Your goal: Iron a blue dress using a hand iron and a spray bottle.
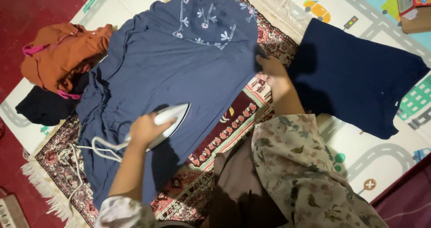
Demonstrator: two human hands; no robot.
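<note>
Left hand (144, 128) grips white iron (168, 120) on the blue garment (170, 70), spread over the rug (233, 120); right hand (269, 66) pinches its edge. Lingering heat could scorch the fabric.

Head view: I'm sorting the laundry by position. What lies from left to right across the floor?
Orange garment pile → white iron under the left hand → right hand at the blue garment's edge → dark navy garment.
</note>
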